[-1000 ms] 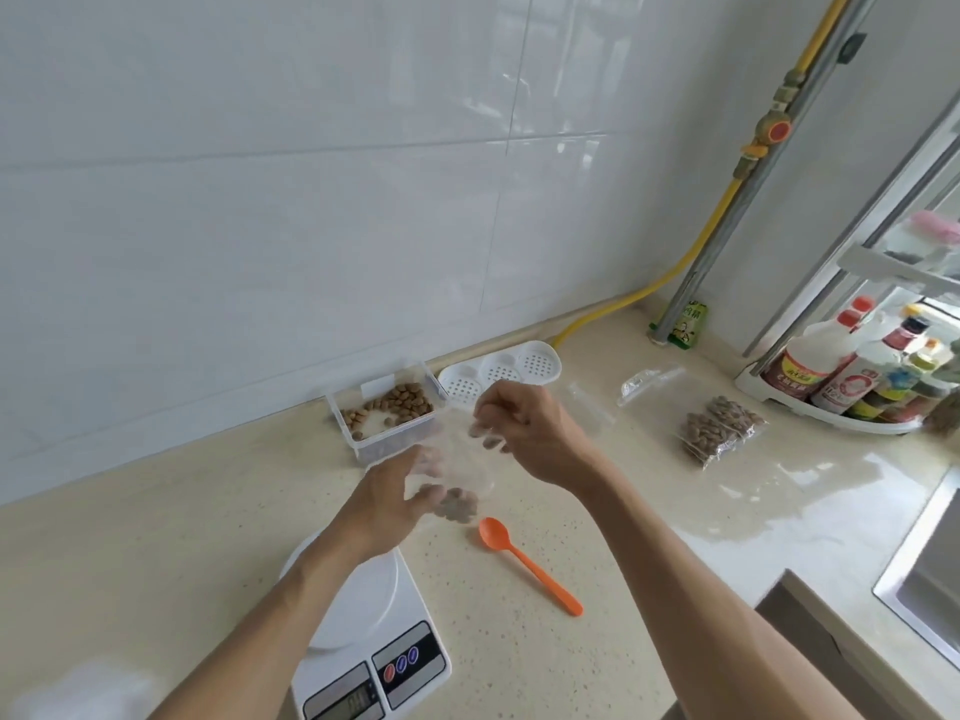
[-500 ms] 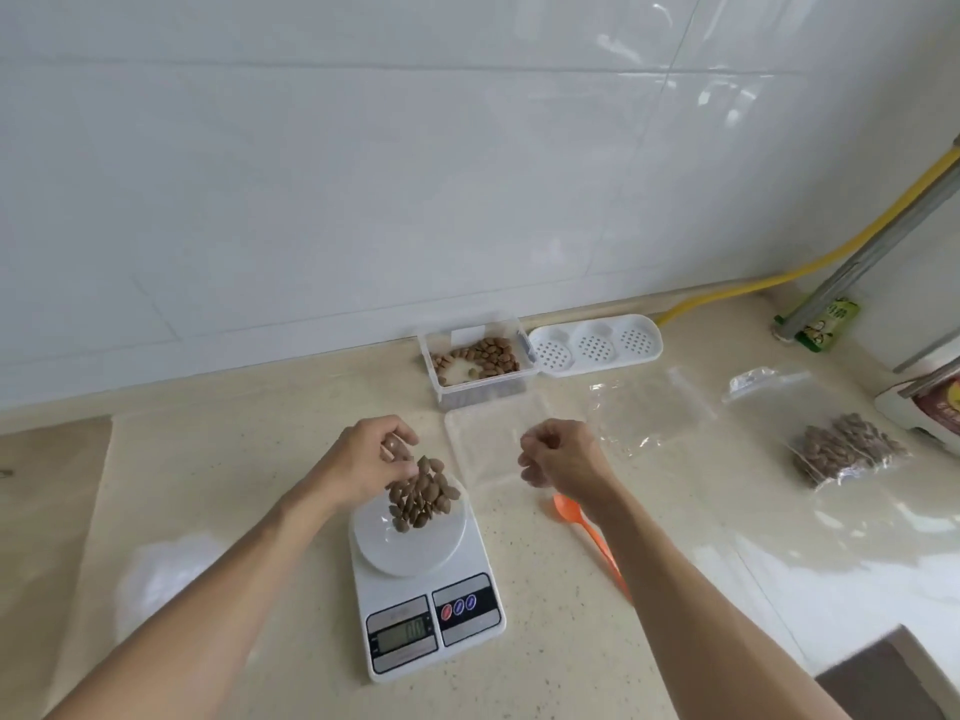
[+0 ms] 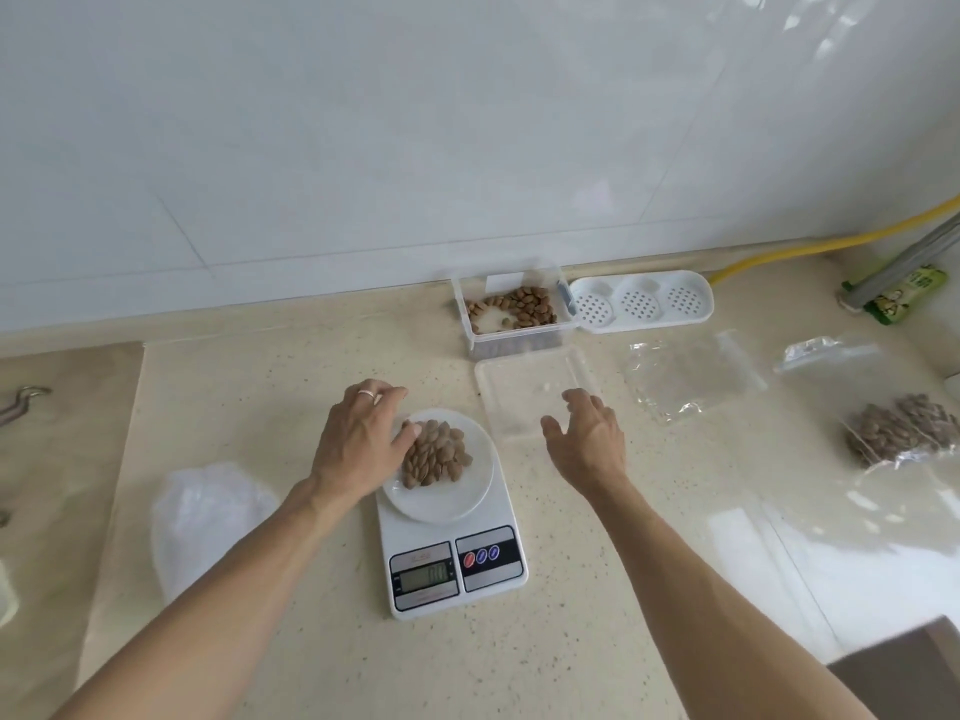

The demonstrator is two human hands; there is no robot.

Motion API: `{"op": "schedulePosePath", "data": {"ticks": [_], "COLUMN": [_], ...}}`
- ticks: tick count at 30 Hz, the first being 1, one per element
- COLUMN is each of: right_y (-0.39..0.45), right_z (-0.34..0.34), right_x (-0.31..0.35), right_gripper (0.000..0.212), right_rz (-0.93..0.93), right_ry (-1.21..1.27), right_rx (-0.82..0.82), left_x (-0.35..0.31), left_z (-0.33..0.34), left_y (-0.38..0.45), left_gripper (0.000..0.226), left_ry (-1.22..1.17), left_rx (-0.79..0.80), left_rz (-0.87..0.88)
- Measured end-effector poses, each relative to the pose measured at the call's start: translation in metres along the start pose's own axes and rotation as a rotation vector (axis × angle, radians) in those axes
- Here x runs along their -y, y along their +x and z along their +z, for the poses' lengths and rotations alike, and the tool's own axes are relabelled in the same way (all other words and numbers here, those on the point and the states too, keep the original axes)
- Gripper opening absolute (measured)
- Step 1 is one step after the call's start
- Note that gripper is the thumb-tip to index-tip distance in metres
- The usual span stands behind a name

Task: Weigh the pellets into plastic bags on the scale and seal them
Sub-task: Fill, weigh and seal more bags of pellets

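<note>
Beige speckled countertop [image 3: 571, 641], white tiled wall [image 3: 415, 122]

Scale [image 3: 451, 543] display [image 3: 423, 575] shows digits, too blurred to read. Green packet [image 3: 906, 294] far right on the counter [image 3: 260, 387] carries print, illegible. No other text readable.

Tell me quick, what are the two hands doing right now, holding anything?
Left hand: open, fingers resting at the bag of pellets on the scale; no clear grip.
Right hand: open, fingers spread, holding nothing, over the clear lid.
</note>
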State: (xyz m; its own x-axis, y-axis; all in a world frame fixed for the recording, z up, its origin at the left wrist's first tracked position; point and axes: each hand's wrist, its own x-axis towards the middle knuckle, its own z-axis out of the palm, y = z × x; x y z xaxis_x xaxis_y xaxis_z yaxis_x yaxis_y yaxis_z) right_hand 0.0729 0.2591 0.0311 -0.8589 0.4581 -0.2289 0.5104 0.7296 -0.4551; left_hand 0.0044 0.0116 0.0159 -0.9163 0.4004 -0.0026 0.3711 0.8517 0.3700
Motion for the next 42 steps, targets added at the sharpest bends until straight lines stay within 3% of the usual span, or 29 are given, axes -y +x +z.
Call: {"op": "schedulePosePath", "data": {"ticks": [3, 6, 10, 16, 24, 32, 42], "right_y": [-0.008, -0.015, -0.025, -0.036, -0.036, -0.029, -0.016], "right_z": [0.002, 0.007, 0.015, 0.021, 0.015, 0.005, -0.028], "right_x": [0.01, 0.021, 0.031, 0.035, 0.033, 0.028, -0.019], "right_gripper": [0.047, 0.05, 0.061, 0.079, 0.083, 0.067, 0.047], "right_rz": [-0.196, -0.343, -0.434, -0.493, -0.491, -0.44, -0.055], "right_ry": [-0.168, -0.26, -0.322, -0.385, -0.39, -0.347, 0.02], "right_rx": [-0.075, -0.024, 0.057, 0.079, 0.072, 0.087, -0.063], "left_x": [0.007, 0.014, 0.024, 0.031, 0.028, 0.018, -0.031], "left_z": [0.003, 0.01, 0.018, 0.023, 0.027, 0.023, 0.016], "left_y": [-0.013, -0.03, -0.053, -0.074, -0.079, -0.064, 0.007], "left_gripper": [0.049, 0.059, 0.072, 0.072, 0.078, 0.077, 0.069], "left_ry": [0.119, 0.187, 0.231, 0.236, 0.234, 0.236, 0.245], "left_rx": [-0.034, 0.008, 0.092, 0.089, 0.091, 0.083, 0.095], "left_rz": [0.058, 0.055, 0.06, 0.036, 0.038, 0.098, 0.269]}}
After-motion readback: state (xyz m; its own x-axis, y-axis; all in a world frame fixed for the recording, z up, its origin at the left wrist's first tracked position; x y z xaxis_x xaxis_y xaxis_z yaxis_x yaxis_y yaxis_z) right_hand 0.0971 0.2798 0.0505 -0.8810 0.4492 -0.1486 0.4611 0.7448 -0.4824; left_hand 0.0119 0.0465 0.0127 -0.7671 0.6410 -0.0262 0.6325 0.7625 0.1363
